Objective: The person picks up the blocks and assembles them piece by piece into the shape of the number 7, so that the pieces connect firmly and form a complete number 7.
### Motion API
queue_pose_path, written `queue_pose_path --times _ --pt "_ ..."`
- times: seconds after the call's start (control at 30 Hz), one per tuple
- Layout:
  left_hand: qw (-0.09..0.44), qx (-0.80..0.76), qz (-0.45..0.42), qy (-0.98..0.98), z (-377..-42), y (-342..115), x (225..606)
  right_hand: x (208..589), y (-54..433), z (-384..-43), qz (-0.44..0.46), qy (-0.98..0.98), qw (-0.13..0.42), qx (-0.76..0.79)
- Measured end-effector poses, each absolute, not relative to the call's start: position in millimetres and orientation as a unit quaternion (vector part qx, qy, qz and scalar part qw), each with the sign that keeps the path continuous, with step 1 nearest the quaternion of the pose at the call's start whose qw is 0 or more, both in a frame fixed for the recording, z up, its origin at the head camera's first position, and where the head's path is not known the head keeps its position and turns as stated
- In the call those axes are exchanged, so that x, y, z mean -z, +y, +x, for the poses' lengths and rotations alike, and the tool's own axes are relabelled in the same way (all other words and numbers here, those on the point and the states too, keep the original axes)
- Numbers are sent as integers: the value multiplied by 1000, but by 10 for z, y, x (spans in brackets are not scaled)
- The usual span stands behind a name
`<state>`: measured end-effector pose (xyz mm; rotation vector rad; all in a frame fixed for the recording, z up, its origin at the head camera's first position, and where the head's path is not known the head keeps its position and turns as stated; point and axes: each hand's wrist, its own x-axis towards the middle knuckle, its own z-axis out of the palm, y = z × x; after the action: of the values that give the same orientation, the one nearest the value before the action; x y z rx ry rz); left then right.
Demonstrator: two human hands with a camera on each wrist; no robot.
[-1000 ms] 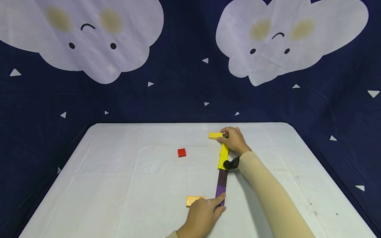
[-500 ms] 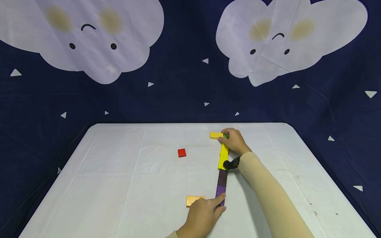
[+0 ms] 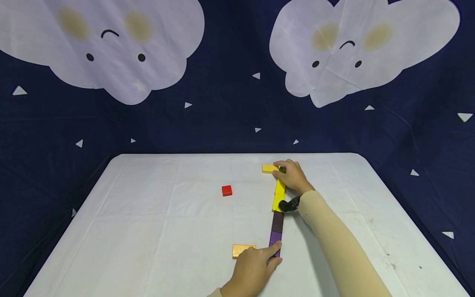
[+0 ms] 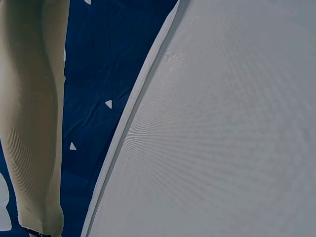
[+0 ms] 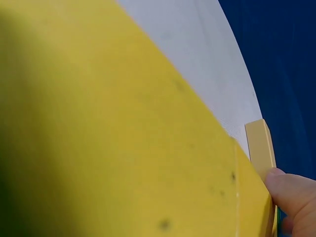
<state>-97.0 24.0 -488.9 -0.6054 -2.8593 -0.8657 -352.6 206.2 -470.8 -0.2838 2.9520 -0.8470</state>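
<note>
A row of blocks runs up the table in the head view: a purple block (image 3: 275,236), a dark brown block (image 3: 277,222) and yellow blocks (image 3: 279,194). At the near end, my left hand (image 3: 252,268) lays a straight index finger over the purple block, its thumb beside the near end. My right hand (image 3: 293,175) pinches a small green block (image 3: 282,169), mostly hidden, at the far end. Against it lies a light yellow block (image 3: 269,169), pointing left. In the right wrist view the thumb (image 5: 291,192) touches the light yellow block; a yellow block fills the foreground.
A small red block (image 3: 226,190) lies left of the row. Next to my left hand is an orange-tan block (image 3: 242,250), partly covered by the hand. A black wrist camera (image 3: 288,204) sits close over the yellow blocks. A dark blue cloth hangs behind the white table (image 3: 167,264).
The light yellow block has shifted slightly right toward the right hand. The right fingers have moved a little around the green block; my left hand stays where it was.
</note>
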Motion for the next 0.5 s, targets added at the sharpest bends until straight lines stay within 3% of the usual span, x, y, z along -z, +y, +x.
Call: queue_pose_path --times 0.3,0.5 --pt "41 282 -198 -938 -973 248 4890 4739 2139 -3460 -132 958 -11 254" --pt "55 282 -200 -937 -973 248 4899 4727 2151 -3359 -194 956 13 220"
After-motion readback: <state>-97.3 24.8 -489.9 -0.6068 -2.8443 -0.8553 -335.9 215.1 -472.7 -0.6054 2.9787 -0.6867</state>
